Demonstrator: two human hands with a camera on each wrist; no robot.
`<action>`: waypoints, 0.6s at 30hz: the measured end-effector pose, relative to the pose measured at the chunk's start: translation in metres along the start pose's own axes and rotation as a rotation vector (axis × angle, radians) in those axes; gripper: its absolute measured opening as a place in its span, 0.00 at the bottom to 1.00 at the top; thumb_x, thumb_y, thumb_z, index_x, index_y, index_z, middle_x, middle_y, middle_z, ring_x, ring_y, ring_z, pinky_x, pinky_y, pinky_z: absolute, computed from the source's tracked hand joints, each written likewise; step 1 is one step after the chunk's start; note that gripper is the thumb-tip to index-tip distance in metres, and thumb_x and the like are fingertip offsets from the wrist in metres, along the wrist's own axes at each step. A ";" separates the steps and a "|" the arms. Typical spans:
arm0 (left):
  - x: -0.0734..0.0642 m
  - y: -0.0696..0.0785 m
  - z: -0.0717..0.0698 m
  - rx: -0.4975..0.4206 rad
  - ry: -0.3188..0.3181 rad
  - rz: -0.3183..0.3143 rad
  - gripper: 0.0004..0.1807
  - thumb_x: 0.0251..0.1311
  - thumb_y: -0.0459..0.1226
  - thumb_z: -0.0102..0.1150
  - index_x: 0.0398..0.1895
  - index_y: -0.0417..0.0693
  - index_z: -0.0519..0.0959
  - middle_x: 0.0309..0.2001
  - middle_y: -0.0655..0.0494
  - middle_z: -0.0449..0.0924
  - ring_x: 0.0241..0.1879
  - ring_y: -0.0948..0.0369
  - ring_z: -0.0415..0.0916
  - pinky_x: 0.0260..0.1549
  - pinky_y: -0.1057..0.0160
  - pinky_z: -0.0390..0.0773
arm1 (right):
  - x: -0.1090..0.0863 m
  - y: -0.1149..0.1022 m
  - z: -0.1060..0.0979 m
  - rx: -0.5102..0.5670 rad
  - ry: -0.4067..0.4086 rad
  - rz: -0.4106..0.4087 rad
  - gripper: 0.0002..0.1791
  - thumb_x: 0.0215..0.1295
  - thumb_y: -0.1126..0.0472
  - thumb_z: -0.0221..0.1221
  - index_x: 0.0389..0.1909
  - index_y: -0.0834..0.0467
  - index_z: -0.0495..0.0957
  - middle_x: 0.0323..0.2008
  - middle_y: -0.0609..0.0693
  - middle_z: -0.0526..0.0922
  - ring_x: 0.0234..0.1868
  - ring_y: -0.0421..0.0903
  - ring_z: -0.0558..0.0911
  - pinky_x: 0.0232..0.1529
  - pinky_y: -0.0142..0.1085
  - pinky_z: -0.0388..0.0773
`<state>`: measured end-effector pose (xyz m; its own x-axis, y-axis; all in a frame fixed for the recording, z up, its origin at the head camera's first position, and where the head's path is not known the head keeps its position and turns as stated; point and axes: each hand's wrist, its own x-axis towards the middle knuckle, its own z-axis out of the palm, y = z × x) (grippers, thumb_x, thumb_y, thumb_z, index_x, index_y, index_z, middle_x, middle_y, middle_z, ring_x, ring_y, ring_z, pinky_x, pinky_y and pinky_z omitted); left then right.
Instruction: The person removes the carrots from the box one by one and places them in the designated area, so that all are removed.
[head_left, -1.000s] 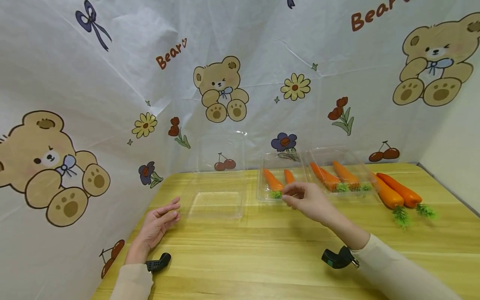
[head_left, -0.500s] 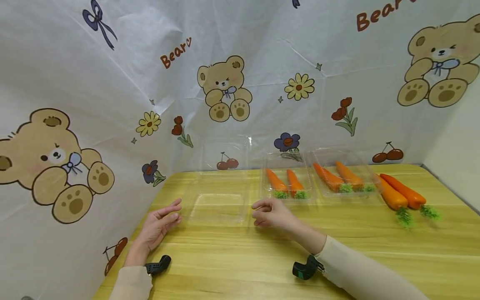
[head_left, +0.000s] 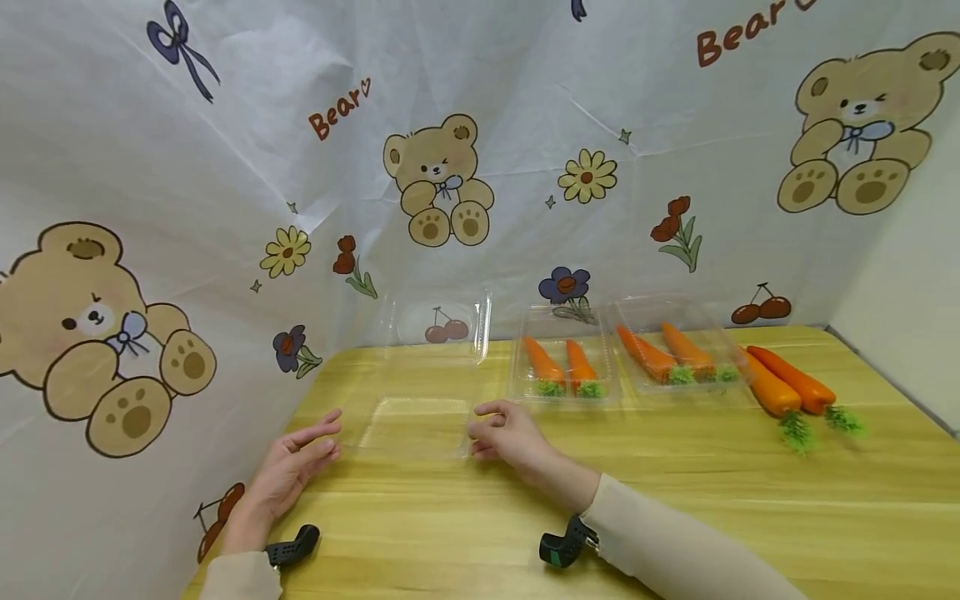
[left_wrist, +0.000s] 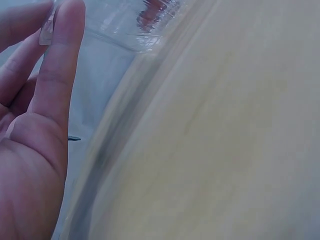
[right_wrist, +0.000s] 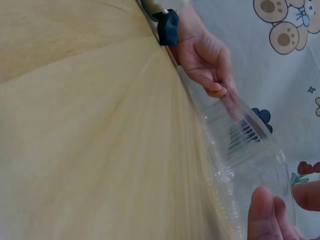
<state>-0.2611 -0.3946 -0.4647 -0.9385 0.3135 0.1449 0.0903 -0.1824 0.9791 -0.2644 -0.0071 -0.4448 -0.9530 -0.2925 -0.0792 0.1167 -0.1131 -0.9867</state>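
Note:
An unfilled clear plastic clamshell box [head_left: 416,429] lies on the wooden table in front of me. Its transparent lid [head_left: 435,329] stands up at the far side. My left hand [head_left: 285,475] pinches the box's left rim; the left wrist view shows the plastic [left_wrist: 120,32] between thumb and fingers. On the opposite side my right hand [head_left: 517,437] grips the right rim, with thumb and finger either side of the clear wall [right_wrist: 245,160] in the right wrist view.
Just right stands a clear box [head_left: 517,392] with two carrots [head_left: 581,362], beside another box [head_left: 738,367] with two more carrots [head_left: 648,354]. Two larger carrots [head_left: 795,379] lie loose at the far right. A bear-print cloth [head_left: 517,108] hangs behind and left of the table [head_left: 420,533].
My right hand has moved left from the carrot box to the right rim of the unfilled box. That box has shifted slightly toward me with both hands.

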 end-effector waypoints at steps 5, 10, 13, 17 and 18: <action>-0.005 0.004 -0.004 0.001 -0.013 -0.001 0.20 0.74 0.20 0.45 0.66 0.19 0.68 0.70 0.70 0.73 0.61 0.66 0.80 0.56 0.65 0.83 | -0.001 0.000 0.006 0.015 0.000 -0.006 0.25 0.70 0.69 0.61 0.64 0.72 0.68 0.38 0.60 0.85 0.28 0.44 0.86 0.36 0.41 0.90; -0.013 0.007 -0.006 -0.014 -0.012 0.009 0.20 0.73 0.20 0.46 0.66 0.20 0.69 0.71 0.69 0.73 0.63 0.68 0.78 0.56 0.64 0.83 | -0.001 0.001 0.013 0.031 -0.017 0.004 0.26 0.70 0.69 0.62 0.65 0.72 0.67 0.33 0.55 0.86 0.27 0.43 0.85 0.34 0.38 0.88; -0.018 0.007 -0.008 -0.027 -0.010 0.016 0.20 0.73 0.20 0.45 0.66 0.22 0.71 0.71 0.68 0.73 0.62 0.67 0.79 0.56 0.65 0.84 | -0.001 0.002 0.017 0.040 -0.021 0.000 0.26 0.70 0.70 0.61 0.66 0.72 0.67 0.31 0.54 0.85 0.26 0.43 0.85 0.33 0.37 0.88; -0.025 0.008 -0.011 -0.031 0.005 0.018 0.20 0.73 0.20 0.45 0.66 0.24 0.72 0.70 0.69 0.74 0.60 0.66 0.81 0.56 0.65 0.84 | 0.000 0.003 0.024 0.052 -0.024 -0.007 0.26 0.70 0.71 0.61 0.65 0.73 0.67 0.31 0.54 0.85 0.25 0.42 0.85 0.32 0.36 0.88; -0.027 0.008 -0.011 -0.025 0.015 0.018 0.20 0.73 0.20 0.46 0.66 0.25 0.72 0.70 0.69 0.74 0.60 0.66 0.81 0.55 0.65 0.84 | 0.000 0.003 0.026 0.051 -0.023 -0.009 0.26 0.70 0.71 0.61 0.65 0.72 0.67 0.30 0.54 0.85 0.25 0.42 0.85 0.32 0.37 0.88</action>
<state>-0.2387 -0.4150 -0.4626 -0.9416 0.2961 0.1601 0.0989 -0.2115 0.9724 -0.2570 -0.0317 -0.4440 -0.9476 -0.3125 -0.0662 0.1225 -0.1641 -0.9788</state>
